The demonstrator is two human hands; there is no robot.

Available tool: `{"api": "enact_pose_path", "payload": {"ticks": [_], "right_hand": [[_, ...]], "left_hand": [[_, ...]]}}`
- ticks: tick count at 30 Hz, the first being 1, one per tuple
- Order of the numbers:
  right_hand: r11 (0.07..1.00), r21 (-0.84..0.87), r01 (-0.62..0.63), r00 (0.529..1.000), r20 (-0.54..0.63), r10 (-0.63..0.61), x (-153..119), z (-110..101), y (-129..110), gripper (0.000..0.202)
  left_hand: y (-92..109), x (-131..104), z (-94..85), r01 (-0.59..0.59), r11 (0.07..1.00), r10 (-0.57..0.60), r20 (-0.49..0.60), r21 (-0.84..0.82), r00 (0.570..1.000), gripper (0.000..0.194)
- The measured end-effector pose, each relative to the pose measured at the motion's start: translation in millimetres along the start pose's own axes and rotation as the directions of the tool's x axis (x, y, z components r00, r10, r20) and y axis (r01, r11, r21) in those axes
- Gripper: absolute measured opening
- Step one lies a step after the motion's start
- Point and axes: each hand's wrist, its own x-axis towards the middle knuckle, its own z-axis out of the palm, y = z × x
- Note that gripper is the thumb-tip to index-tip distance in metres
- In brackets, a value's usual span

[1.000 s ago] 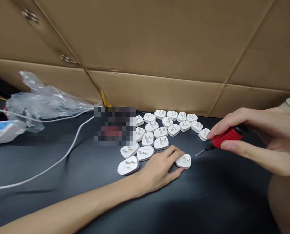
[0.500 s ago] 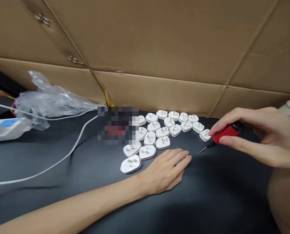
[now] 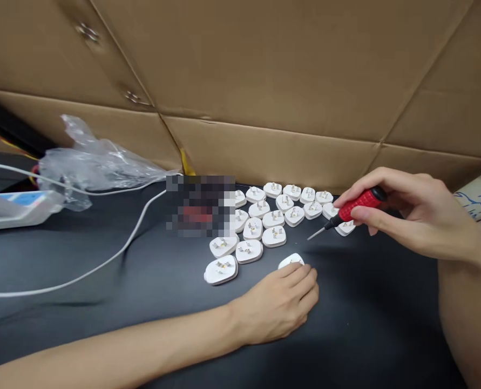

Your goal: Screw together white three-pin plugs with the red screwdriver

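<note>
My left hand rests low over the black table, its fingers curled on a white plug piece whose far edge shows beyond the knuckles. Between the thumb and fingers of my right hand is a red and black screwdriver, its metal tip pointing down and left above the table. Several white plug pieces with metal pins up lie in loose rows beyond my left hand, among them one at the near left and one closer to the middle. Another is partly behind the screwdriver.
A brown cardboard wall stands behind the table. At the left are a clear plastic bag, a white cable and a white and blue object. A pixelated patch hides something dark and red. A pale container is at the right.
My left hand has drawn slightly nearer, and a white plug piece now shows under its fingers. My right hand has moved left and up with the screwdriver. The view has shifted a little.
</note>
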Motion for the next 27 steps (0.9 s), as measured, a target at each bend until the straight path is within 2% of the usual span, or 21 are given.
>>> {"api": "enact_pose_path", "payload": {"ticks": [3, 8, 15, 21, 27], "right_hand": [[0.999, 0.04, -0.005, 1.0, 0.028, 0.004, 4.8, 8.3, 3.2, 0.014], [0.997, 0.076, 0.035, 0.997, 0.071, -0.04, 12.6, 26.9, 9.8, 0.02], [0.995, 0.078, 0.068, 0.987, 0.141, -0.079, 21.5, 43.8, 17.7, 0.017], [0.995, -0.035, 0.097, 0.978, 0.191, -0.089, 21.4, 44.0, 17.6, 0.013], [0.985, -0.144, 0.099, 0.972, 0.224, -0.065, 11.3, 29.7, 6.6, 0.013]], "left_hand": [[0.8, 1.0, 2.9, 0.028, 0.998, -0.031, 0.048, 0.053, 0.998, 0.03], [-0.8, 3.3, 2.7, -0.127, 0.991, 0.129, 0.049, -0.05, 0.99, 0.023], [-5.3, 2.5, 5.6, -0.077, 0.987, 0.087, 0.07, -0.14, 0.994, 0.02], [-6.0, 2.1, 5.8, -0.057, 0.984, 0.071, 0.079, -0.169, 0.994, 0.021], [-5.1, 1.6, 5.4, -0.047, 0.987, 0.06, 0.08, -0.155, 0.995, 0.013]]}}
